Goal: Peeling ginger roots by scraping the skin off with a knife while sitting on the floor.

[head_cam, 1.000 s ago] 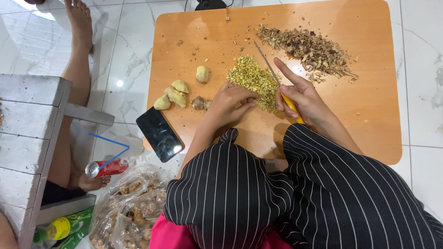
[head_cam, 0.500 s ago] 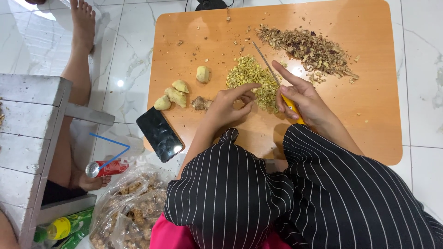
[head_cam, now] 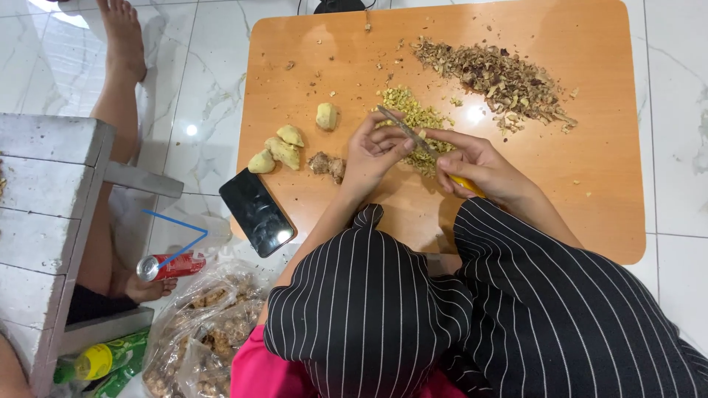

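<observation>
My right hand (head_cam: 479, 166) grips a knife (head_cam: 413, 134) with a yellow handle, its blade slanting up to the left over a pile of pale yellow chopped ginger (head_cam: 413, 121). My left hand (head_cam: 372, 151) has its fingertips at the blade near the pile; whether it holds a piece I cannot tell. Several peeled ginger pieces (head_cam: 284, 151) and one unpeeled knob (head_cam: 327, 165) lie left of my left hand on the orange wooden table (head_cam: 590, 184). A heap of brown peelings (head_cam: 501, 77) sits at the far right.
A black phone (head_cam: 257, 212) lies at the table's left front corner. On the floor are a red can with a blue straw (head_cam: 171, 264), plastic bags of ginger (head_cam: 199, 332) and a grey wooden bench (head_cam: 44, 206). Another person's leg and foot (head_cam: 122, 44) stretch along the left.
Both hands have lifted slightly off the chopped pile and the knife blade now angles up between them, with my left fingers at the blade.
</observation>
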